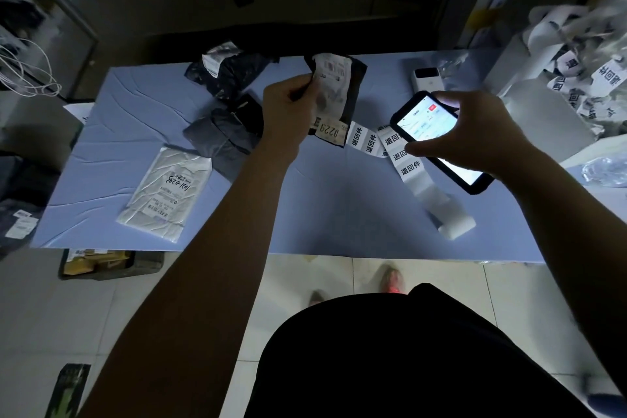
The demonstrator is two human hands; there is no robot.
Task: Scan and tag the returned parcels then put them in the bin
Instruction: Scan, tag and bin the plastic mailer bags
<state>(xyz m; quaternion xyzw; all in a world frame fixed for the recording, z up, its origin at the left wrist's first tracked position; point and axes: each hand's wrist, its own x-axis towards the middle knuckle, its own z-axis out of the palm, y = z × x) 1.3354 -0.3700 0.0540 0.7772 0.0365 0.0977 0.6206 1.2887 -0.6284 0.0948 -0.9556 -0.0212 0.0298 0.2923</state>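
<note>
My left hand (288,112) grips a small black parcel (353,92) by its left edge, holding it above the blue table (322,207) with its white shipping label facing up. My right hand (475,132) holds a lit smartphone (427,125) just right of the parcel, screen up. A strip of white return tags (405,159) runs under the phone to a roll (456,229). Two more black parcels (230,71) (227,136) and a white parcel (168,193) lie on the left part of the table.
A white handheld device (424,78) lies at the table's back right. A heap of used tag strips (576,78) fills the shelf at right. A crate (108,263) with parcels stands on the floor under the table's left front edge. Shelving runs along the back.
</note>
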